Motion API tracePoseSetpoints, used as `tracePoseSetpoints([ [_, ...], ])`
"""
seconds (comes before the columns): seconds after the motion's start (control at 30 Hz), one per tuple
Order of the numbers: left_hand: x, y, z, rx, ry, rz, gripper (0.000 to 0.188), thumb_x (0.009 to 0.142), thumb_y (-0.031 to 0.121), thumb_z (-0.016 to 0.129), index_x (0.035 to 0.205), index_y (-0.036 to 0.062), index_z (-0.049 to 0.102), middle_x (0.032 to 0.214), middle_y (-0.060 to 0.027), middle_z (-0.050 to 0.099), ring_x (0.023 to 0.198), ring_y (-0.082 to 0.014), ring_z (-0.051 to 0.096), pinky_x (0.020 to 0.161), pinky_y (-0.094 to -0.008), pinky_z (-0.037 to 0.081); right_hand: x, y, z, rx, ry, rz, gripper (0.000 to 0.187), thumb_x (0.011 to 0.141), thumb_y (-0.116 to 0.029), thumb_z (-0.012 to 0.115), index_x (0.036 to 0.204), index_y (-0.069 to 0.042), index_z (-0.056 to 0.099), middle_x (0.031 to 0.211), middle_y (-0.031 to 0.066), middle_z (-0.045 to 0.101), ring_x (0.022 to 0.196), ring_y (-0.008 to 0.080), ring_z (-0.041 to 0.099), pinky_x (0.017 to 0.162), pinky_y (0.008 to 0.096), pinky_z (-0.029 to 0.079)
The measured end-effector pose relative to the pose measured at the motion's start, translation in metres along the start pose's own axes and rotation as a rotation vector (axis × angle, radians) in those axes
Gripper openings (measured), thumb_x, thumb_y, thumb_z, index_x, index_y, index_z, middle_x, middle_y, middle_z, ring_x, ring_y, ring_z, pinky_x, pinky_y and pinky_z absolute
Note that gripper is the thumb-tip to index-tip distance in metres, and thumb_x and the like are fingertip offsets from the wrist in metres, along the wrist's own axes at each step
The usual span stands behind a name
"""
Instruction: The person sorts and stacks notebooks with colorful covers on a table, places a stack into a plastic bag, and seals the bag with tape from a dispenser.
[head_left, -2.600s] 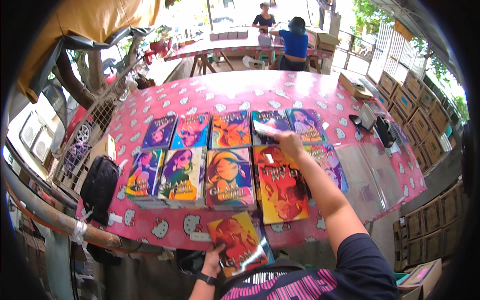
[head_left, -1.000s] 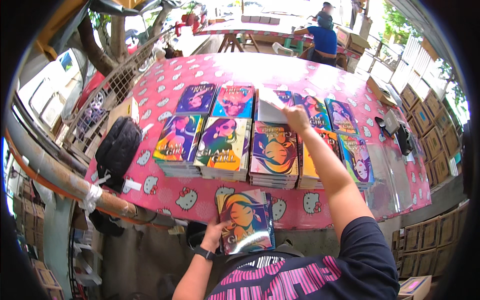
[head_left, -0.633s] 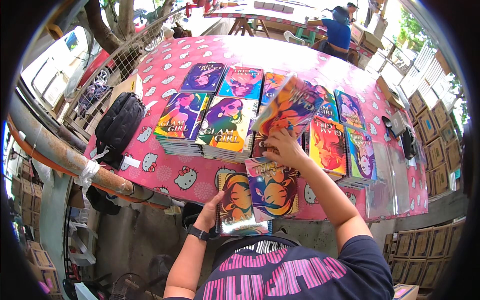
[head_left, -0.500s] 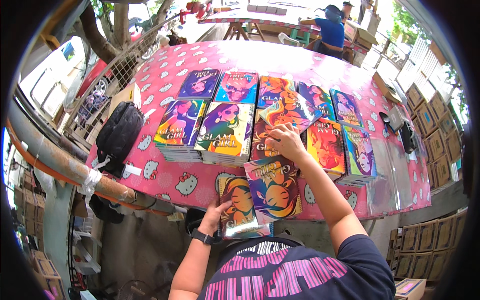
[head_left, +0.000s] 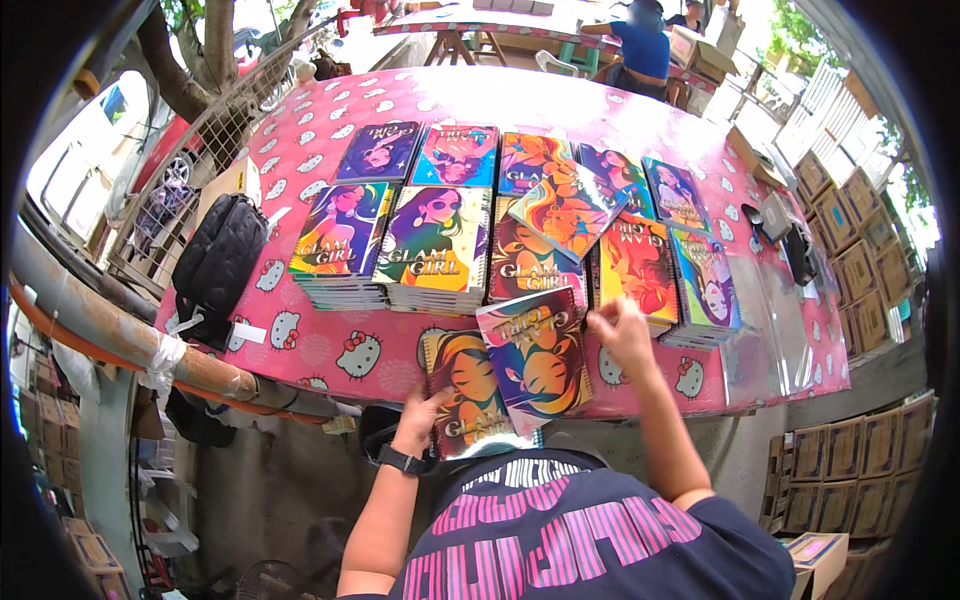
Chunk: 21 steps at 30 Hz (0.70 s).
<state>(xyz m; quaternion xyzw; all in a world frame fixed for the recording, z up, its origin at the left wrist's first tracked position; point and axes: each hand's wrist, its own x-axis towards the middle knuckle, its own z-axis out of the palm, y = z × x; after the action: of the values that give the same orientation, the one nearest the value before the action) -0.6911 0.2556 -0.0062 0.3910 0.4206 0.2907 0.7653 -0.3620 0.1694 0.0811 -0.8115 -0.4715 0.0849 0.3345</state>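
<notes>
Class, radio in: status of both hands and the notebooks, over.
Left hand grips a small notebook stack. Right hand at the top notebook. Loose notebook lies askew across the table piles.

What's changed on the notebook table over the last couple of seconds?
The right hand has pulled back from the far stacks to the near edge. A notebook now lies loose and tilted across the middle stacks, and another rests on the stack of notebooks that the left hand still holds. The black bag and the pink tablecloth are unchanged.
</notes>
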Motion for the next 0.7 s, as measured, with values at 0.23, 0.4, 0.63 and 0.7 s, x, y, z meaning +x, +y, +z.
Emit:
tracePoseSetpoints([
  [0.23,0.001,0.004,0.005,0.062,-0.01,0.04,0.042,0.083,0.011,0.064,0.12,-0.0031,0.049,0.111,-0.0109,0.061,0.097,-0.0206,0.061,0.085,-0.0334,0.049,-0.051,0.005,0.032,0.521,-0.229,0.088,0.03,0.08,-0.014,0.069,0.103,0.0,0.056,0.088,0.01,0.061,0.082,0.0212,0.059,0.074,0.0299,0.047],
  [0.4,0.002,-0.001,-0.006,0.037,0.005,0.02,0.042,0.083,0.009,0.064,0.12,-0.003,0.048,0.111,-0.0112,0.061,0.097,-0.0213,0.061,0.085,-0.0335,0.049,-0.015,-0.053,-0.049,0.964,-0.194,0.015,0.018,0.085,-0.01,0.063,0.099,0.001,0.057,0.088,0.0027,0.059,0.079,0.0081,0.053,0.07,0.025,0.044],
  [0.63,0.0,0.003,0.005,0.015,0.021,-0.011,0.041,0.082,0.006,0.065,0.119,-0.0021,0.048,0.111,-0.0121,0.061,0.096,-0.0232,0.061,0.084,-0.0354,0.05,0.109,-0.023,0.003,0.09,0.044,0.122,0.05,0.078,-0.045,0.069,0.093,0.002,0.063,0.094,0.0188,0.063,0.087,0.0298,0.061,0.082,0.0369,0.046],
  [0.7,0.004,-0.004,-0.001,0.004,0.042,0.017,0.043,0.081,0.006,0.066,0.12,-0.0013,0.049,0.11,-0.0107,0.061,0.097,-0.0209,0.06,0.086,-0.0333,0.048,0.149,-0.003,0.0,-0.241,0.171,0.219,0.067,0.074,-0.06,0.066,0.104,0.0,0.062,0.113,0.0169,0.057,0.107,0.0303,0.053,0.089,0.0408,0.044],
])
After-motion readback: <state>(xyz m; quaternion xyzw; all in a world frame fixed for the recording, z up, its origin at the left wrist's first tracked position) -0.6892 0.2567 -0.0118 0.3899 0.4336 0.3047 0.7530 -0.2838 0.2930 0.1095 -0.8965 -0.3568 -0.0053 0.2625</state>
